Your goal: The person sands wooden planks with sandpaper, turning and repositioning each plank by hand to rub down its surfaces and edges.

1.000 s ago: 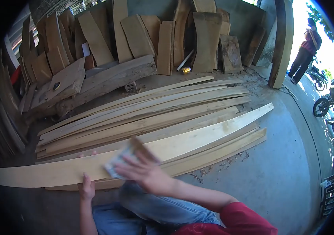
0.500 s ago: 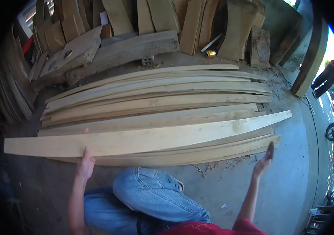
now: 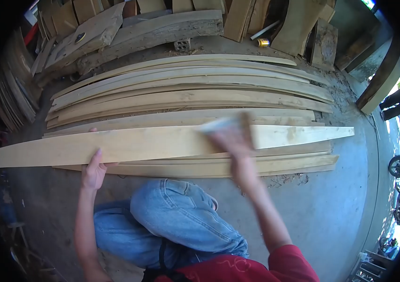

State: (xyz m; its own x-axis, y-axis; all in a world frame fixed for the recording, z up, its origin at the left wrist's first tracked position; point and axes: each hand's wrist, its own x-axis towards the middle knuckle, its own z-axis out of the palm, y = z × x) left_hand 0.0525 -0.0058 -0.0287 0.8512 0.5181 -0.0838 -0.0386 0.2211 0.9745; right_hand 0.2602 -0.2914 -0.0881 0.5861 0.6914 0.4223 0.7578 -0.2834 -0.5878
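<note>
A long pale wooden board [image 3: 157,143] lies across the view in front of my knees, above other boards. My left hand [image 3: 95,174] grips it toward its left end, thumb on the near face and fingertips showing past the far edge. My right hand [image 3: 233,143] is smeared by motion over the middle of the board. In it is a flat brown-and-whitish piece [image 3: 245,123], too blurred to name for certain. Whether it presses on the wood I cannot tell.
Several more long boards [image 3: 186,97] lie on the concrete floor [image 3: 298,211]. A thick timber slab [image 3: 162,35], a hollow brick [image 3: 181,44] and a yellow can [image 3: 263,43] are beyond. Leaning planks line the back. At right are a wooden post [image 3: 380,77], a person [image 3: 399,101] and motorbikes.
My right hand has swept left from the board's right end to its middle. The board has tilted closer to level, its left end higher in view, still held by my left hand.
</note>
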